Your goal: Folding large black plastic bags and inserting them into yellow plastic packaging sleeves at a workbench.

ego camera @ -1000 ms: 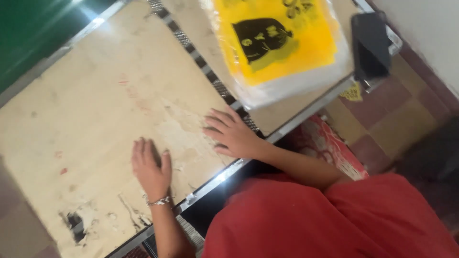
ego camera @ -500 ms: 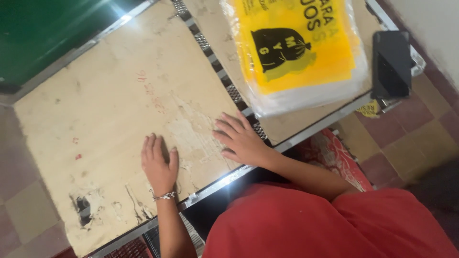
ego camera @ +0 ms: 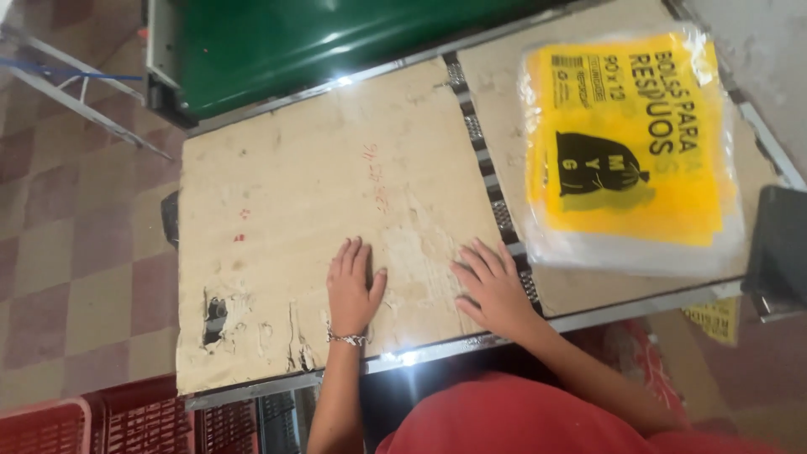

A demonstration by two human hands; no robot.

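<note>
Cardboard sheet [ego camera: 336, 210] lies flat on the metal table [ego camera: 639, 307], covering most of its left part; both your hands rest on its near edge strip. Left hand [ego camera: 351, 290] is palm down, fingers together and straight, thumb out to the side, gripping nothing. Right hand [ego camera: 494, 290] is palm down too, fingers fanned out and pointing up-left, also holding nothing, just pressing the board near its right edge. The sheet looks light and fairly stiff but worn: torn top layer between your two hands, frayed cuts and a ragged hole [ego camera: 214, 318] left of your left fingers, so probably floppy and weak there. Best hold is likely the sound edges, not the torn near-left corner. Its long axis runs from your side away towards the green machine [ego camera: 336, 42] beyond your fingertips, tilted a bit in view; the right edge sits beside a perforated metal strip [ego camera: 492, 181]. Right of your right fingers, past that strip, a stack of yellow bags [ego camera: 630, 143] in clear wrap lies flat, well apart from the hands. A dark object [ego camera: 777, 248] sits at the table's far right corner. Red crates [ego camera: 126, 424] are below your left wrist, on the floor.
</note>
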